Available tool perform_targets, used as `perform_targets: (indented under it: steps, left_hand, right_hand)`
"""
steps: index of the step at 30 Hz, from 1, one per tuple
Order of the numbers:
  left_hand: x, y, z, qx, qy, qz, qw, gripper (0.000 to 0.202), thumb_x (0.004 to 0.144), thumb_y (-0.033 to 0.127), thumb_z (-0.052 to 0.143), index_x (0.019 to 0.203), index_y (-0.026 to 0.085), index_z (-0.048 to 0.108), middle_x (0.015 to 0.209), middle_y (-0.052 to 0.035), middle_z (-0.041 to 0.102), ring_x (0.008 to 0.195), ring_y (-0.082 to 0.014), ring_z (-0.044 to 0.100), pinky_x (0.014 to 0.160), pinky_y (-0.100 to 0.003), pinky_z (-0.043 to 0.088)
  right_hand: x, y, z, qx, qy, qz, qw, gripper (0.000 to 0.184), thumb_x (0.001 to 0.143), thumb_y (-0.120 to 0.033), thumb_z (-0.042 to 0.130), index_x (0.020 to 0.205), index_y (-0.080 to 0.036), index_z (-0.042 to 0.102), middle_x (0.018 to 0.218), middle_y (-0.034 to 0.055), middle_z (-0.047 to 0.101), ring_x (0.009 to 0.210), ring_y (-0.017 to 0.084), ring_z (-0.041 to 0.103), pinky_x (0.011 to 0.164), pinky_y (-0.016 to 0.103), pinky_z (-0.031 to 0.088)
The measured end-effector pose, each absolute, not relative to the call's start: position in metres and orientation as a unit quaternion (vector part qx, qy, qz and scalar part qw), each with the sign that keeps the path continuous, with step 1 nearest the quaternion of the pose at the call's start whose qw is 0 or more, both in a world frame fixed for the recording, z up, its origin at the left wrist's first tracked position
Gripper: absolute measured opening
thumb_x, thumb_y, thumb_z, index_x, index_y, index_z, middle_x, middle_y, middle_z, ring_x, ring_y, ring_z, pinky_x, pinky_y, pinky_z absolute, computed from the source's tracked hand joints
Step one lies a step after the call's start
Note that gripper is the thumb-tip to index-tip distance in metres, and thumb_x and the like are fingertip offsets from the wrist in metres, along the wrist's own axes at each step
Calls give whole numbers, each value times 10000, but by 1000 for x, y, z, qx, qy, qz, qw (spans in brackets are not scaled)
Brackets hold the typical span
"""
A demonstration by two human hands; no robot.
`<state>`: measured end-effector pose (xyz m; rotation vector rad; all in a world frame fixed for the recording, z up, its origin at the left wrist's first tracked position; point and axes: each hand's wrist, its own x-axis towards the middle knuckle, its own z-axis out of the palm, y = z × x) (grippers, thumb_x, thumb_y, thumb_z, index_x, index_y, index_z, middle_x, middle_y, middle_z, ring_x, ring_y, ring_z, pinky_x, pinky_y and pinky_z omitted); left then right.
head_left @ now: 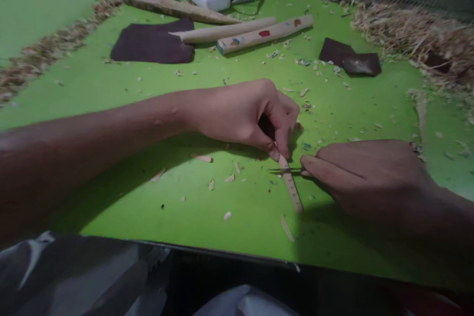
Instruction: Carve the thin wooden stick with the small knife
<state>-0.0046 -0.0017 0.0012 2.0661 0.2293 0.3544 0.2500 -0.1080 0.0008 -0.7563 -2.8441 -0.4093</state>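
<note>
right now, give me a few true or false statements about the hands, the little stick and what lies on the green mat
1. The left hand pinches the top end of the thin wooden stick. True.
2. The right hand is lifted clear of the green mat. False: it rests on the mat, its fingers at the stick.
3. Wood shavings lie scattered on the mat. True.
4. The three long wooden pieces sit between the hands. False: they lie at the far side, by the dark cloth.
</note>
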Motion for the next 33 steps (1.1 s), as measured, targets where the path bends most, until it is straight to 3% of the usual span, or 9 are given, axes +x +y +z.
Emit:
perform_targets:
  steps: [5,10,15,23,29,33]
  left_hand:
    - [-4,-2,4,855,87,136,492,137,879,76,783,892,173,878,931,-90,776,853,-167,695,748,-275,541]
    - [-3,0,3,854,85,123,498,141,893,89,776,891,184,881,952,-94,781,860,-170,704,759,-282,550]
    - [-3,1,1,847,90,129,508,125,872,106,817,869,209,887,928,-92,786,853,-175,716,753,-281,554]
    - [-4,-1,3,842,99,123,517,87,885,136,817,862,193,878,922,-105,783,838,-180,711,751,-298,576]
    - [-3,-3,7,848,102,119,507,150,890,79,794,862,199,880,913,-75,766,843,-156,702,769,-266,572]
    - [-3,-2,6,842,110,116,515,112,895,123,818,883,208,889,926,-81,780,859,-160,722,794,-270,585]
  right_hand:
    - [247,-109,5,-250,-955,-132,84,311,987,-62,417,872,-242,643,604,-20,473,583,190,389,591,381,215]
    - [242,-108,9,-238,-960,-122,81,397,1039,-80,360,769,-234,607,617,-17,446,579,185,400,582,378,250]
    - [237,-108,14,-240,-958,-138,81,385,1022,-60,421,755,-215,651,625,-6,476,580,181,442,577,364,299]
    - [237,-110,4,-252,-953,-146,84,397,1038,-87,411,757,-257,634,619,0,495,586,195,413,611,363,254]
    - [229,-108,7,-240,-951,-168,103,338,1034,-111,465,791,-216,675,635,14,549,601,207,447,602,372,295]
    - [228,-106,14,-212,-961,-160,84,324,1003,-78,469,792,-207,677,639,13,579,589,189,480,594,360,310]
